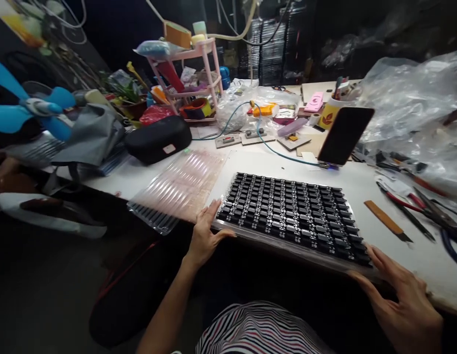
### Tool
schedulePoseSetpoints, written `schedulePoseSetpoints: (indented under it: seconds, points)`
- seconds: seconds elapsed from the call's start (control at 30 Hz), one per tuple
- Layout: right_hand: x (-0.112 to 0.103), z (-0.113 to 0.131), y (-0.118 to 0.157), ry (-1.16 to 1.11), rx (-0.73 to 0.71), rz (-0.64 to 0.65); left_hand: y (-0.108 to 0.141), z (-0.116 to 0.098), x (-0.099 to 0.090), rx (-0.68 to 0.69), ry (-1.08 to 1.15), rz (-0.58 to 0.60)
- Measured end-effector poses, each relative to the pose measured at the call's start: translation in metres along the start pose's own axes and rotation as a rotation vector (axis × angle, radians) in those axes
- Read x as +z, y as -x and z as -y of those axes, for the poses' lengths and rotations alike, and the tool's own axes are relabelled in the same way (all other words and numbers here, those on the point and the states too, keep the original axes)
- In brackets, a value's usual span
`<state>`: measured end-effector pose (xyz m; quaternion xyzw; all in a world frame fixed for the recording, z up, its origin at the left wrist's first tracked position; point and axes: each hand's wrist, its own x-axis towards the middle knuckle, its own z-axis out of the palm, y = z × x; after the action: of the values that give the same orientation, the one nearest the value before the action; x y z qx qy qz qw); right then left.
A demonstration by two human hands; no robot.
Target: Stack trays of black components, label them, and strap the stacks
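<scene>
A clear plastic tray [272, 241] lies at the front edge of the white table, filled with rows of small black parts [287, 211] that carry silvery pins or markings. My left hand [204, 236] grips its near left corner, fingers along the side and thumb at the front edge. At the near right corner, my right hand [401, 290] holds the tray the same way. Just left of the tray lies another clear ribbed plastic tray [180, 182], partly over the table edge.
Behind the tray a phone [346, 135] leans upright on a blue cable [276, 153]. Right of it lie a brown-handled blade [386, 220], pliers [431, 209] and plastic bags [416, 113]. A black case [158, 139], pink shelf [210, 54] and blue fan [33, 105] stand left.
</scene>
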<state>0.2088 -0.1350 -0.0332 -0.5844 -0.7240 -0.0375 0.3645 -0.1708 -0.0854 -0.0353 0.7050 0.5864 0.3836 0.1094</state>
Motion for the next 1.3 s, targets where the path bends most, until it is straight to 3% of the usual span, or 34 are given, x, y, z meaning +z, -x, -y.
schedulePoseSetpoints:
  seconds: [0.3,0.8,1.3]
  points:
    - [0.002,0.004,0.006,0.096,0.045,-0.017,-0.002,-0.002,-0.003,0.1,-0.08,0.021]
    - [-0.001,0.013,-0.011,0.142,-0.009,-0.144,-0.004,-0.006,-0.004,0.104,-0.11,-0.016]
    - [-0.002,0.018,-0.017,0.044,-0.009,-0.108,-0.002,0.007,-0.004,-0.048,-0.047,0.014]
